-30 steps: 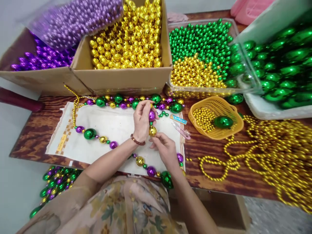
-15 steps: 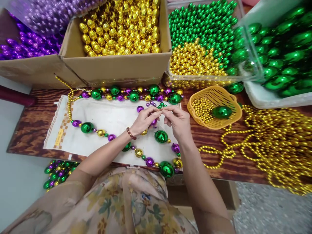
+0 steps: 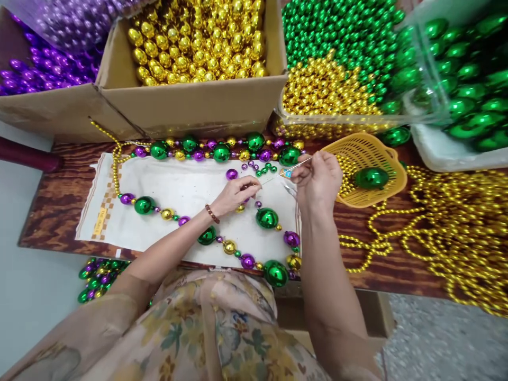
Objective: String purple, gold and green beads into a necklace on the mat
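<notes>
A thin pale thread (image 3: 275,177) runs taut between my two hands above the white cloth (image 3: 174,180). My left hand (image 3: 238,193), with a brown bead bracelet on its wrist, is closed on its lower end. Raised to the right, my right hand (image 3: 319,177) pinches the upper end. Below them lies a strung bead garland, with a large green bead (image 3: 267,217) and a small purple bead (image 3: 259,204) near my left fingers. Loose small green beads (image 3: 266,169), small purple beads (image 3: 251,165) and a bigger purple bead (image 3: 232,174) rest beyond my left hand.
A yellow basket (image 3: 391,188) holds gold beads and a green one. Behind stand a cardboard box (image 3: 190,106) of gold beads, a clear bin (image 3: 333,119) of green and gold beads, and a white foam box (image 3: 432,153). Gold bead strands (image 3: 468,227) cover the table's right.
My hands were together at the fingertips. My right hand has moved right and up, drawing the thread out between them. My left hand stays near the same spot.
</notes>
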Demonstrator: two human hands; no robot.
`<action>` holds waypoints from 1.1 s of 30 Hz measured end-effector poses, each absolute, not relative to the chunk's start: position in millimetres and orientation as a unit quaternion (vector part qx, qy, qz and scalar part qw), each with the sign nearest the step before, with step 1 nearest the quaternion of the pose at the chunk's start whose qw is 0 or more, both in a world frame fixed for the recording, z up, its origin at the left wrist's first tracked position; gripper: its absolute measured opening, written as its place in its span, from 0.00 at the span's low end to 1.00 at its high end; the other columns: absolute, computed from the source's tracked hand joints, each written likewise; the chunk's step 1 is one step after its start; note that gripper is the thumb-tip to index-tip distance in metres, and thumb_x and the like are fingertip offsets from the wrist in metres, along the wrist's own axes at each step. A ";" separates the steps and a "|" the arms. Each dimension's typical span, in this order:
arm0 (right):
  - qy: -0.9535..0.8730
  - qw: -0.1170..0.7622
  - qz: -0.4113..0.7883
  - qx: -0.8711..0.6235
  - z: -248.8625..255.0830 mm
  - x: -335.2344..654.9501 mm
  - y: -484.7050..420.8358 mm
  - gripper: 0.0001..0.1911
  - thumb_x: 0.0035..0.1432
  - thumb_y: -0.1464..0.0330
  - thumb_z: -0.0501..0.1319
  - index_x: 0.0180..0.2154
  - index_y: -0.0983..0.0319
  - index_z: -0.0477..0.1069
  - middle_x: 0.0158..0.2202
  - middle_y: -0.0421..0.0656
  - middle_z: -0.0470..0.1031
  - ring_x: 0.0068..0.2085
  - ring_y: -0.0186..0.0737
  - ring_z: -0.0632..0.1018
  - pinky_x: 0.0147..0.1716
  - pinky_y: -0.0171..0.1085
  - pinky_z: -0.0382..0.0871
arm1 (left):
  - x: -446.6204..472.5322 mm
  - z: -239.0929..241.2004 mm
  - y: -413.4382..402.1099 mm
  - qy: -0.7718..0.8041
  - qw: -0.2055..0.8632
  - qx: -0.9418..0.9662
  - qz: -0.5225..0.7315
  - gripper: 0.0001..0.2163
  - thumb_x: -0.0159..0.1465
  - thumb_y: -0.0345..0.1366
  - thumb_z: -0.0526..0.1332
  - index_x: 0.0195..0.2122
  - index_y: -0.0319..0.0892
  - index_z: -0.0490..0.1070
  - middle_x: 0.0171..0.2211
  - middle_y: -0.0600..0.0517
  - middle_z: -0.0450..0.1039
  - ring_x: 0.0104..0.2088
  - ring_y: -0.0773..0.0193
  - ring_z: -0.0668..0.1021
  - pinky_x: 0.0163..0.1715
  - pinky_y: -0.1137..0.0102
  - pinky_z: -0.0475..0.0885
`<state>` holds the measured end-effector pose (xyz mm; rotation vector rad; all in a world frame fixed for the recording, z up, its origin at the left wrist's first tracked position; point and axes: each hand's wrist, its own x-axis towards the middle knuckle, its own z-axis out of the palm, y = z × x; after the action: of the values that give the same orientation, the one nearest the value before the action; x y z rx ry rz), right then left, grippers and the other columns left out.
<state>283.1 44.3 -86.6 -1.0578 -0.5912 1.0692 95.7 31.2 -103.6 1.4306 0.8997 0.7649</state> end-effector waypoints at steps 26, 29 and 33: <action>-0.434 0.668 0.454 -0.398 13.2 299.5 24.1 0.09 0.59 0.59 0.67 0.32 0.56 0.72 0.22 0.35 0.70 0.18 0.28 0.69 0.14 0.28 0.64 | 87.5 -42.4 16.3 0.362 0.518 0.706 0.321 0.08 0.68 0.39 0.58 0.37 0.39 0.70 0.28 0.53 0.70 0.28 0.72 0.72 0.29 0.75 0.68; -0.465 0.669 0.423 -0.396 36.5 296.0 23.5 0.09 0.60 0.59 0.67 0.32 0.56 0.72 0.23 0.35 0.71 0.19 0.29 0.70 0.14 0.29 0.63 | 87.0 -44.8 13.0 0.358 0.523 0.699 0.329 0.08 0.68 0.39 0.58 0.38 0.39 0.69 0.28 0.54 0.70 0.27 0.72 0.71 0.29 0.75 0.67; -0.476 0.650 0.436 -0.402 38.0 286.2 18.6 0.11 0.61 0.58 0.66 0.33 0.59 0.73 0.22 0.36 0.70 0.19 0.28 0.72 0.15 0.28 0.66 | 93.3 -42.1 15.3 0.375 0.608 0.615 0.333 0.11 0.67 0.44 0.60 0.38 0.40 0.68 0.28 0.54 0.70 0.25 0.72 0.73 0.23 0.76 0.67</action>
<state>286.2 18.6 38.0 -0.9124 -1.0819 0.9906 93.3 15.3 -42.1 1.4218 0.8664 0.7684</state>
